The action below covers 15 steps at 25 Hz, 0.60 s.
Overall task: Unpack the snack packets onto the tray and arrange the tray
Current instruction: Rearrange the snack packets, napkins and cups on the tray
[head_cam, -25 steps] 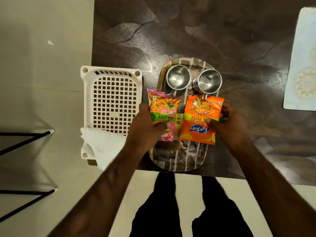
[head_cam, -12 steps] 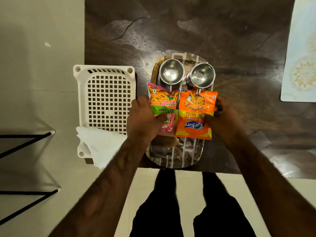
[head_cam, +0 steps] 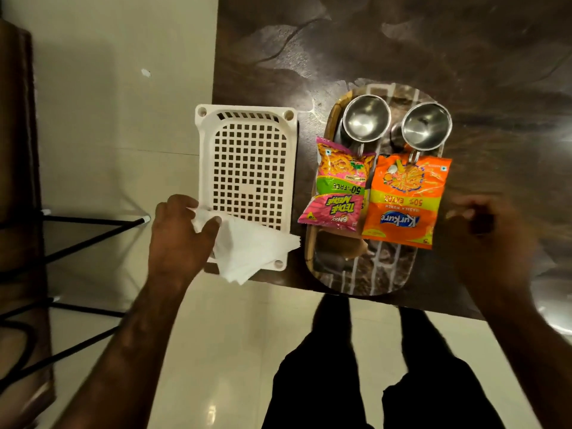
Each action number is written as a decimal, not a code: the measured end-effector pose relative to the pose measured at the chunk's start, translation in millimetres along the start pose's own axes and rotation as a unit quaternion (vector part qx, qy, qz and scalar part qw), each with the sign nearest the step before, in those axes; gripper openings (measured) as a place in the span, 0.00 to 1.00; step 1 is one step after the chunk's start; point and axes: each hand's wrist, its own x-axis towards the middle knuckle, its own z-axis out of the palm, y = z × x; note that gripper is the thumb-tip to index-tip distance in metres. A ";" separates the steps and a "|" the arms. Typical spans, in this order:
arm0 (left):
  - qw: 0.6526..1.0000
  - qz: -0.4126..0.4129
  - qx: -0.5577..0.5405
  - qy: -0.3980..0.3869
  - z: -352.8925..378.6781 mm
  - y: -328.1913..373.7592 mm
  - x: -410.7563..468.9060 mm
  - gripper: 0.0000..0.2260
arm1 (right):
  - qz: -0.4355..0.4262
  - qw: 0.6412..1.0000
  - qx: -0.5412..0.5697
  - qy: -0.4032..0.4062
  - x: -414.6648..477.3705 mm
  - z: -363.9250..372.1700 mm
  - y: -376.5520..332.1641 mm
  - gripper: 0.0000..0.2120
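1. The left hand had its grip pinched on the white tissue paper draped over the near end of the white perforated basket.
2. The right hand, blurred, hovered just beside the tray; whether its grip was closed, I couldn't tell.
3. On the tray, the pink Bingo packet and orange Kurkure packet lay side by side.
4. Beyond them stood two steel cups, on the dark table.
5. Unpacking looked done; arranging seemed next, likely carrying the tissue across to the tray.
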 end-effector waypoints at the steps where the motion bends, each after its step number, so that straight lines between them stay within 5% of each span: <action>1: 1.000 -0.022 0.013 -0.016 0.1 -7.2 0.3 0.23 | -0.018 0.999 0.000 -0.037 -10.7 4.4 -5.3 0.12; 7: 0.996 -0.030 0.044 -0.074 26.6 -13.0 -12.1 0.32 | -0.149 0.949 -0.012 -0.278 -62.1 64.8 -58.8 0.08; 15: 0.995 -0.047 -0.070 -0.058 37.7 -24.4 -20.9 0.34 | -0.245 0.876 -0.149 -0.389 -65.8 172.3 -141.0 0.24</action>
